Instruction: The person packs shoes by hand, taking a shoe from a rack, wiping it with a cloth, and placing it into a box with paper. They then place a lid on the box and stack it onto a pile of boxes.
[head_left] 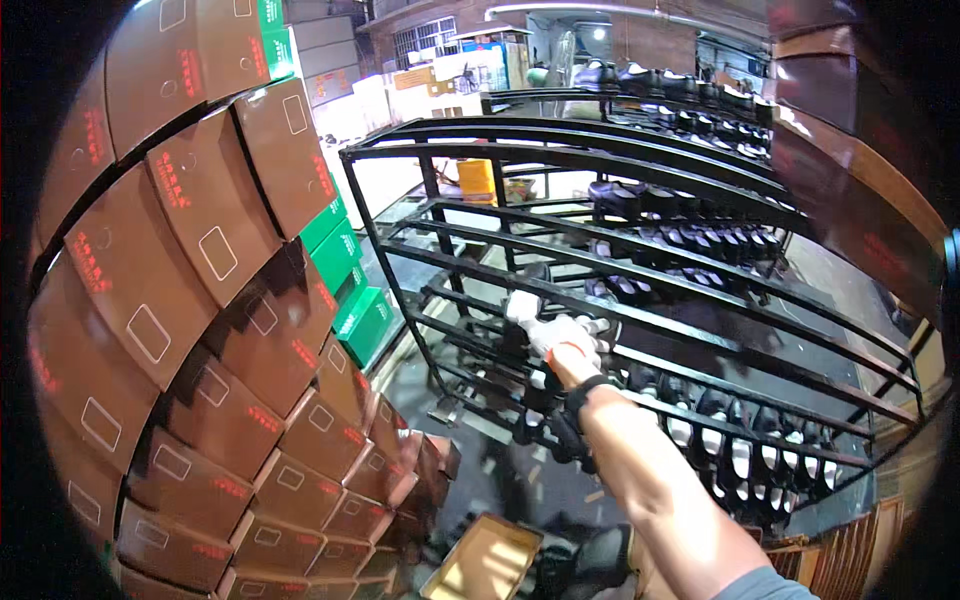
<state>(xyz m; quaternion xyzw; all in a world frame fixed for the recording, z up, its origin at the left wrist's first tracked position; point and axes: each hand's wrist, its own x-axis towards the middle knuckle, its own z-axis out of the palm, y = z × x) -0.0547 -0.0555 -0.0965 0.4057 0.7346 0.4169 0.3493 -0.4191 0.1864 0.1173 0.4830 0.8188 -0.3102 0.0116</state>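
My right hand [563, 337], in a white glove with an orange cuff and a black band at the wrist, reaches out to the middle tier of a black metal rack [470, 262]. Its fingers are curled on a black shoe with a white lining [521, 304] that rests on the rack's bars. More black shoes [735, 455] with white insoles stand in rows on the tiers around and below the hand. My left hand is not visible. An open brown cardboard box [486, 560] lies low at the bottom, beside a dark object [598, 558] that I cannot make out.
A tall wall of stacked brown shoe boxes [200, 300] fills the left side, with green boxes [350, 270] behind it. A second rack of shoes [680, 90] stands farther back. Brown boxes [860, 190] also rise on the right. A narrow floor strip [500, 470] runs between the stack and the rack.
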